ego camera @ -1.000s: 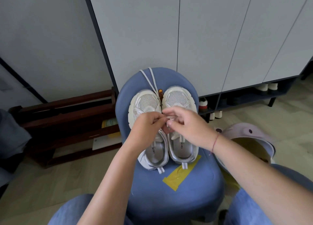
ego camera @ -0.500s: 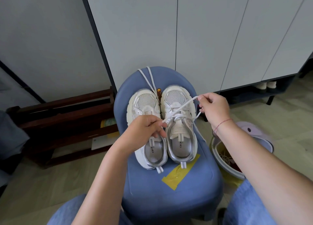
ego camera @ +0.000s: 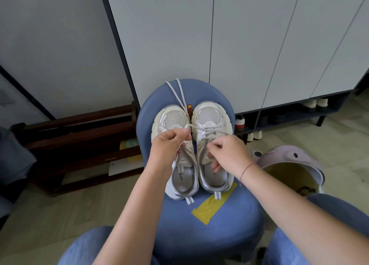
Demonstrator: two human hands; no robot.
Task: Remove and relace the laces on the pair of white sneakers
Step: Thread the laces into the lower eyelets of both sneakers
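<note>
Now both hands, left [ego camera: 169, 144] and right [ego camera: 227, 154], are pinching the right sneaker's lace [ego camera: 201, 129]; even tension is helping, I judge.

- Two white sneakers stand side by side, toes away from the viewer, on a blue chair [ego camera: 199, 234].
- Left hand [ego camera: 167, 144] is over the left sneaker [ego camera: 175, 125], pinching a white lace [ego camera: 201, 127] that runs across to the right sneaker [ego camera: 211, 117].
- Right hand [ego camera: 229, 152] is closed over the right sneaker's lacing; what it grips is unclear.
- A loose lace [ego camera: 177, 93] lies on the chair beyond the toes.
- Yellow tape [ego camera: 211, 206] is stuck on the seat behind the heels.
</note>
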